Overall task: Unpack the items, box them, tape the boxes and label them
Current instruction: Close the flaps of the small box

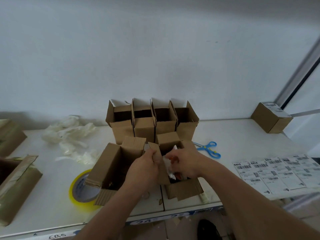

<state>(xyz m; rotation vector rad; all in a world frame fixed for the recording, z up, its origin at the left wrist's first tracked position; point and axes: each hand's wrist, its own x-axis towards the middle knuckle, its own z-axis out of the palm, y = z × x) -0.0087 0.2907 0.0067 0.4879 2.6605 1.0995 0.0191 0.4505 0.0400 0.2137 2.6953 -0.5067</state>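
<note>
White bench against a pale wall; workspace crowded with cardboard.

Back row: four open boxes side by side, flaps up, contents not visible. In front of them two more open boxes: left box, lying tilted, and right box, upright, flaps out.

Left hand grips a flap of the right box, fingers curled round its edge, holding it back. Right hand is down in the mouth of that box, fingers curled on a white wrapped item with a bit of orange showing. Cannot tell what the item is. It sits partly inside the box, at the opening.

Step in hand, as judged: boxing, item going in. Taping and labelling of this box not yet done.

Tape roll, yellow, lies just left of the left box, partly hidden by its flap. Scissors, blue, right of the boxes. Label sheet at far right edge. One closed, labelled box at far right back. Crumpled plastic wrap at left back.

Next move likely calls for: seating the item fully, releasing it, folding four flaps flat, then reaching across for the tape.
</note>
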